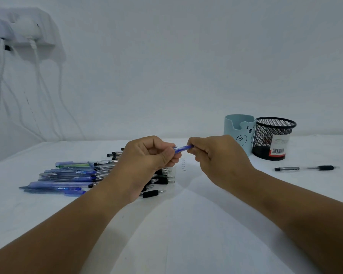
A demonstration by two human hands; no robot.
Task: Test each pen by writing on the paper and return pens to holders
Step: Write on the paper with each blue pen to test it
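Holding a blue pen (183, 149) above the desk (186, 224), just left of the bear-face holder (238, 133), left hand (147, 161) and right hand (216, 157) fingers both clamping on it. Barely starting, judging by both holders, mesh holder (273, 138) included, showing no pens, and the pen pile (83, 175) far left lying untested; a few faint marks showing on the paper (183, 165).

A plain indoor desk corner, likely a home or small office: a white-covered tabletop (186, 224) against a bare white wall, a wall socket (26, 28) crowded with chargers and trailing white cables (38, 76) at far left, and two pen holders (273, 138) at far right.
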